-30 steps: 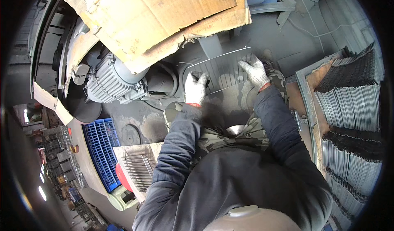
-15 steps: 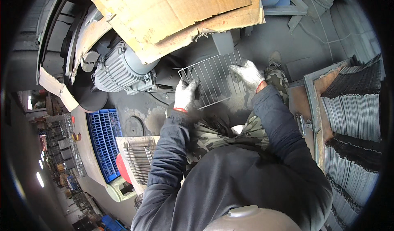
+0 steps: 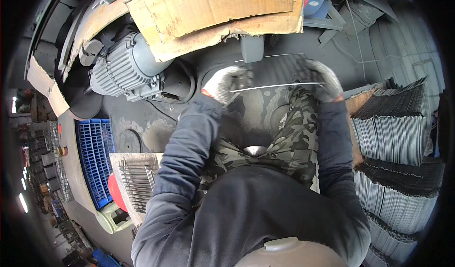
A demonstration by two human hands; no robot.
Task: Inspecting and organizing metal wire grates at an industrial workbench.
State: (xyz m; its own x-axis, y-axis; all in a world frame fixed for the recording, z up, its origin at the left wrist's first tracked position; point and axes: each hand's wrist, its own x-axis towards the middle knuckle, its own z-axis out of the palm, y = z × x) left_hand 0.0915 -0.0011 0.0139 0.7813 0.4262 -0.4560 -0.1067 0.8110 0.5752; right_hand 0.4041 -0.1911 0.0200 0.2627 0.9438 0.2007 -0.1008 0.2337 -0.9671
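1. Left hand (image 3: pixel 222 84), in a whitish glove with a reddish cuff: its fingers are curled shut on the left end of a thin, silver, rectangular wire rack (image 3: pixel 279 85); the fingertips are blurred.
2. Right hand (image 3: pixel 328 81), gloved to match, and those fingers grip the rack's right end, smeared by motion too!
3. So the rack spans the gap between both sets of fingers, one bright long edge towards the body, the other beyond, the wires between hard to make out.
4. Just beyond the left fingers, a blunt grey post (image 3: pixel 252 48) pokes out from under a torn, tan cardboard sheet (image 3: pixel 218 11).
5. Left of the left fingers, well apart, sits a ribbed grey metal motor (image 3: pixel 124 65).
6. Further left and nearer the body: a blue plastic lattice crate (image 3: pixel 96 160), then a pale flat board (image 3: pixel 116 160) carrying dark wire grids (image 3: pixel 137 184).
7. Right of the right fingers, tall, tight stacks of grey wire panels (image 3: pixel 388 134) line up.
8. Between the forearms, nearer the body than the fingers, green-and-black camouflage trousers (image 3: pixel 295 125).
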